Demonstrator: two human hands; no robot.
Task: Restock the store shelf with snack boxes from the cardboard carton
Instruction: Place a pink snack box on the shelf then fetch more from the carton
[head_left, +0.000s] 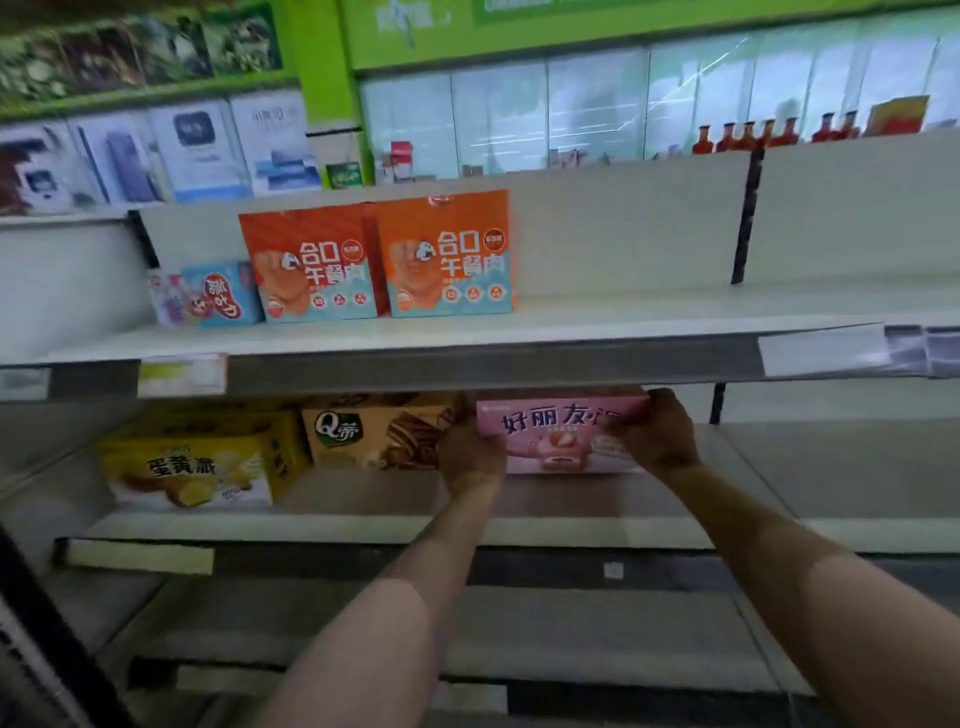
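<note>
Pink snack box (561, 434) gripped at both ends, left hand (470, 457) and right hand (660, 434) fingers curled round it, squared beside brown box (382, 431) on middle shelf (363, 525).

Both hands, left (470, 452) and right (657, 434), gripping a pink snack box (558, 434) on the lower shelf (363, 527).

The pink box (561, 434) carries dark blue lettering and a strawberry picture. Beside it, the tan box (382, 431) shows brown-striped cake, and the yellow box (202, 460) dark lettering. Above, two orange boxes (382, 260) have pale blue lower bands and white characters. The shelf (623, 312) is white.
</note>
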